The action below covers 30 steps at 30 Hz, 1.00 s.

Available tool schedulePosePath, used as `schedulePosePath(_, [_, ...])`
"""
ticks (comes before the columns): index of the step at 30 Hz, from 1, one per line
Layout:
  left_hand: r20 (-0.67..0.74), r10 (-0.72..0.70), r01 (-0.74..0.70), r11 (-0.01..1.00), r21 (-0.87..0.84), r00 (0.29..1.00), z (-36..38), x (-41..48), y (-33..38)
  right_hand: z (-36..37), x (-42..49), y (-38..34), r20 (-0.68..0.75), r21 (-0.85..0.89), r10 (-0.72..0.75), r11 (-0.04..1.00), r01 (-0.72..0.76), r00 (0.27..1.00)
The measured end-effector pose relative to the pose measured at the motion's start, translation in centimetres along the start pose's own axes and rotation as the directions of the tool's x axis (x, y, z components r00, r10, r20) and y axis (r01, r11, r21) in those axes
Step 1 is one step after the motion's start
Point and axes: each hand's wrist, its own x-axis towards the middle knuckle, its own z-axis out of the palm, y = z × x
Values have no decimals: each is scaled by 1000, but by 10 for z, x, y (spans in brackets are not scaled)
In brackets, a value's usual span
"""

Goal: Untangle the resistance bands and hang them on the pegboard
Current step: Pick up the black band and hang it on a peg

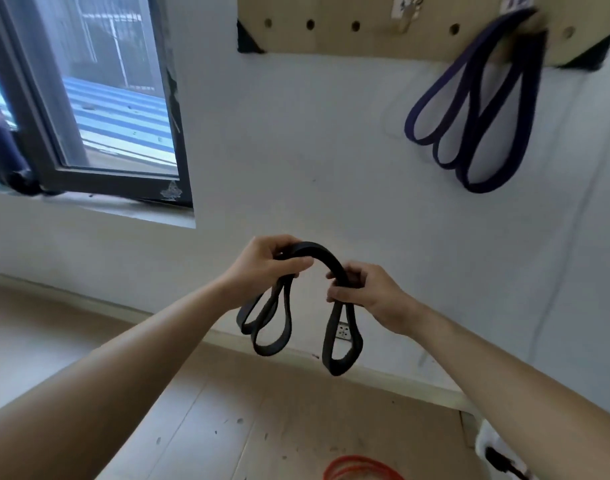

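A black resistance band (317,252) is folded into several loops and arches between my two hands in front of the white wall. My left hand (267,263) grips its left end, with loops hanging below it. My right hand (369,294) pinches the right end, where another loop dangles. High on the wall is a wooden pegboard (331,32) with a row of holes. A purple resistance band (470,109) hangs in loops from a peg at the board's right side. An orange band (359,471) lies on the floor at the bottom edge.
A dark-framed window (89,98) stands open at the left above a sill. A metal hook (405,19) sits on the pegboard left of the purple band. A wall socket (343,330) shows behind the black loop. A white object (497,452) lies at the lower right.
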Motion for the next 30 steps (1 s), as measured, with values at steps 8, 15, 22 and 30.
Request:
schedulePosePath(8, [-50,110,-105,990,91,993,-29,55,80,-52,21,-111,-172,-13,-213,977,214,962])
schedulePosePath(15, [-104,174,-180,982,-49,979,-43,103,161,-96,45,-202,-265,-68,-323,946,316,909])
schedulePosePath(22, [-112,179,-202,946,-254,978,-45,144,223,-131,62,-275,-316,67,-331,927,369,889])
schedulePosePath(30, [-37,236,-234,909,-346,971,-32,185,280,-172,68,-333,-458,64,-368,894,443,809])
